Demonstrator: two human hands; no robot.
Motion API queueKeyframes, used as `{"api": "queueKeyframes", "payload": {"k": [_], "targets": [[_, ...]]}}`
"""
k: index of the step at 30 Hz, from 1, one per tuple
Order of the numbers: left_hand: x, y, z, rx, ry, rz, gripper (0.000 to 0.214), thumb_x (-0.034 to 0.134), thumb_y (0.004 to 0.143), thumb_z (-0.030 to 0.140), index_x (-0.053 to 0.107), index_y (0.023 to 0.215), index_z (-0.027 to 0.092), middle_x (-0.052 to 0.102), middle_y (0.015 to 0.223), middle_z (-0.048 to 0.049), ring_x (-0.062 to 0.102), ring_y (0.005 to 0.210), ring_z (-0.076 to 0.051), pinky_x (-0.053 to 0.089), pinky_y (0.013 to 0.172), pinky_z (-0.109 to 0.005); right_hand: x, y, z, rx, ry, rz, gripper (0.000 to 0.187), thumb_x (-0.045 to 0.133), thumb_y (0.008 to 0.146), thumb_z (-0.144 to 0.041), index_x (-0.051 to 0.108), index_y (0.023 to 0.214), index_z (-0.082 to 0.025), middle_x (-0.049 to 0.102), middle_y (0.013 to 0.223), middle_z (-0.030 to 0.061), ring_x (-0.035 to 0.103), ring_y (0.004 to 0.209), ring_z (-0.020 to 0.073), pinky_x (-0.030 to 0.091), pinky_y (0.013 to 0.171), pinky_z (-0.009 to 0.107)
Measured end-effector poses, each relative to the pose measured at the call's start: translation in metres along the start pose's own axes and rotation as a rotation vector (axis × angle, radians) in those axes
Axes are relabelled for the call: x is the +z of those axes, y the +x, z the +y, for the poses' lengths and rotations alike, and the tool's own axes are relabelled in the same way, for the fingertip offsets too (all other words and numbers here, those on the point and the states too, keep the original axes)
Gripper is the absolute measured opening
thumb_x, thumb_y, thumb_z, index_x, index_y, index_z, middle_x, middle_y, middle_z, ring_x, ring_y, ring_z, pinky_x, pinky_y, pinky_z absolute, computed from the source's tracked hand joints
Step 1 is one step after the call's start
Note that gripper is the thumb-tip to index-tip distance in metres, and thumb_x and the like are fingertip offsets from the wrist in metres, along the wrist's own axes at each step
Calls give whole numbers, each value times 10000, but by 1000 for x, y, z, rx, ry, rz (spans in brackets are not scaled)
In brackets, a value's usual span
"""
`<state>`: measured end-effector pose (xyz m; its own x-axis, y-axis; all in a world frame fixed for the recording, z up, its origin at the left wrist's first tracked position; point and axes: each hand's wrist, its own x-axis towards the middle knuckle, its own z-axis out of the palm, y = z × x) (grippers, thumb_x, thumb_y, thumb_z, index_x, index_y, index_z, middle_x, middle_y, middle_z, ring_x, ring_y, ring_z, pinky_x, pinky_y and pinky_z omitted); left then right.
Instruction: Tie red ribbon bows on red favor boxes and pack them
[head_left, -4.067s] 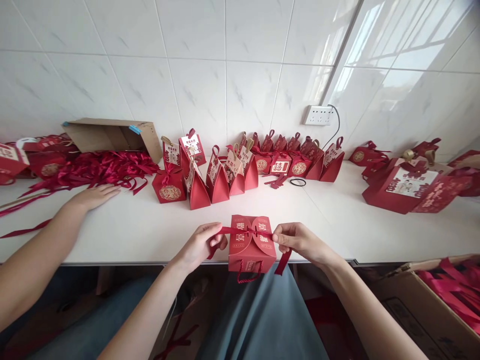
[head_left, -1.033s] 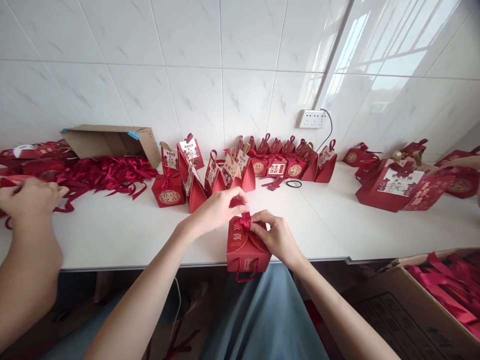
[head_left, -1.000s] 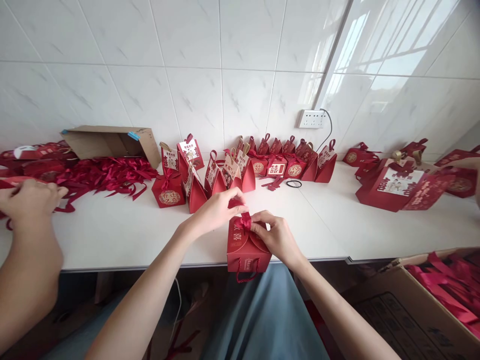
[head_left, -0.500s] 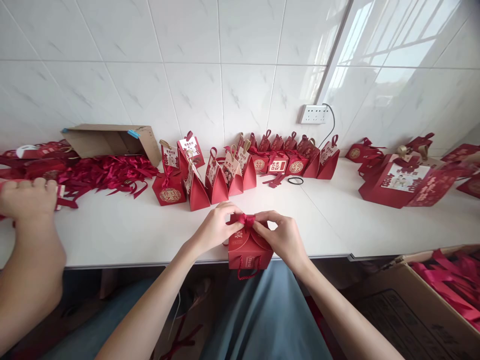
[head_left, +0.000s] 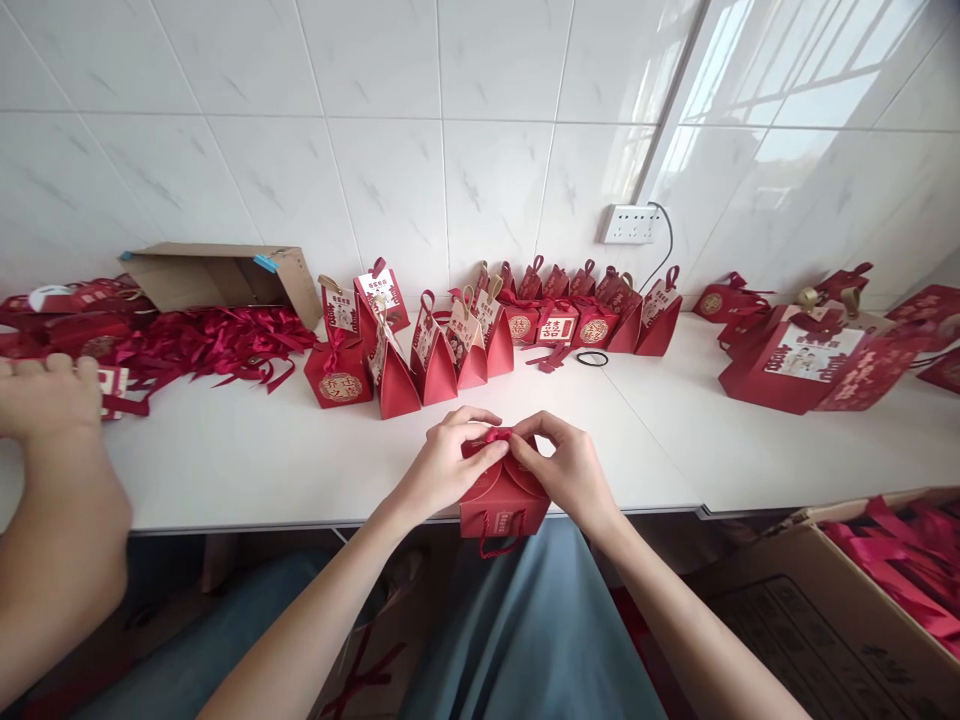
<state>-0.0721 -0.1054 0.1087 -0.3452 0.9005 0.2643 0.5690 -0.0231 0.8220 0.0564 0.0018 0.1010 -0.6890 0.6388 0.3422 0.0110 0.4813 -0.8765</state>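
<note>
While both hands work at its top, a red gift box [head_left: 504, 492] sits at the near edge of the table [head_left: 630, 470], in the middle of the scene, its corded handle [head_left: 501, 549] hanging on the near side. Dark red ribbon [head_left: 497, 434] crosses the top, where the curved flaps meet. The left hand [head_left: 448, 458] pinches the ribbon between thumb and fingers from the left; the right hand [head_left: 568, 462] pinches it from the right, so that the fingertips almost meet.

Beyond them, a row of peaked red boxes [head_left: 400, 385] with printed tags stands on the table, with a squat box [head_left: 338, 375] bearing a round gold emblem at its left end. Farther back, smaller red boxes [head_left: 557, 328] stand close together near the tiled wall [head_left: 495, 190]; a black ring [head_left: 592, 365] lies just in front of them. To the left, loose ribbons [head_left: 214, 345] heap before a cardboard box [head_left: 300, 287], and another person's hand [head_left: 49, 398] is over the table; its grip is unclear. To the near right, an open carton [head_left: 802, 600] holds more red ribbons.
</note>
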Motion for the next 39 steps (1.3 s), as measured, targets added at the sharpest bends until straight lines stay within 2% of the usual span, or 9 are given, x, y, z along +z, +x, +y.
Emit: {"api": "queueKeyframes", "payload": {"k": [5, 8, 14, 19, 23, 27, 30, 35, 39], "targets": [[4, 2, -4, -108, -321, -49, 252, 555, 813, 372, 693, 819, 162, 596, 1123, -95, 568, 1060, -224, 464, 884, -320, -1, 3, 5, -24, 16, -57, 174, 569, 830, -351, 630, 782, -195, 681, 789, 20, 617, 749, 171, 473, 712, 296], [5, 3, -4, -144, -384, -5, 296, 537, 818, 391, 669, 702, 153, 604, 1100, -90, 571, 1054, -219, 453, 897, -317, 1, 3, 7, -59, -6, -55, 157, 562, 844, -333, 622, 795, -197, 675, 800, 23, 619, 770, 176, 477, 729, 306], [9, 4, -4, -176, -324, 61, 336, 519, 816, 416, 662, 670, 150, 625, 1115, -88, 578, 1041, -215, 450, 890, -307, -3, -9, 4, -252, -90, 85, 83, 550, 864, -287, 583, 873, -211, 611, 889, 49, 611, 846, 189, 509, 772, 336], [8, 4, -4, -146, -303, 43, 302, 522, 824, 401, 694, 753, 163, 635, 1112, -82, 566, 1081, -225, 417, 950, -334, -1, -16, 0, -434, -335, 98, 30, 585, 860, -236, 607, 851, -218, 601, 871, 59, 599, 806, 193, 509, 702, 328], [3, 4, -5, -129, -258, 17, 327, 493, 842, 404, 690, 745, 162, 617, 1133, -83, 562, 1085, -223, 428, 930, -329, 0, -14, 1, -559, -464, 112, 113, 520, 902, -172, 606, 834, -201, 632, 852, 58, 598, 790, 189, 477, 731, 349], [2, -1, 0, -45, 4, 144, 298, 496, 850, 393, 673, 752, 175, 602, 1030, -73, 559, 1029, -208, 431, 896, -322, -8, -12, 1, -544, -481, 80, 133, 492, 913, -169, 605, 847, -194, 631, 848, 58, 582, 797, 194, 459, 728, 342], [5, -9, 11, 12, 180, 254, 244, 508, 854, 368, 623, 750, 179, 551, 843, -34, 563, 765, -146, 459, 748, -271, -14, -11, 3, -516, -471, 39, 137, 476, 913, -154, 591, 854, -197, 614, 844, 56, 563, 791, 195, 454, 714, 333], [10, -21, 22, -93, 219, 254, 264, 429, 899, 398, 522, 752, 200, 507, 634, 32, 465, 527, -103, 398, 554, -231, -18, -11, 10, -540, -493, 16, 156, 439, 913, -103, 559, 878, -197, 581, 848, 54, 545, 778, 184, 446, 712, 318], [10, -26, 14, -113, 178, 281, 263, 404, 909, 397, 504, 763, 203, 587, 684, 14, 564, 631, -126, 441, 621, -233, -22, -10, 12, -571, -539, 6, 164, 438, 904, -71, 542, 868, -192, 573, 838, 50, 535, 768, 177, 438, 712, 309]]}}
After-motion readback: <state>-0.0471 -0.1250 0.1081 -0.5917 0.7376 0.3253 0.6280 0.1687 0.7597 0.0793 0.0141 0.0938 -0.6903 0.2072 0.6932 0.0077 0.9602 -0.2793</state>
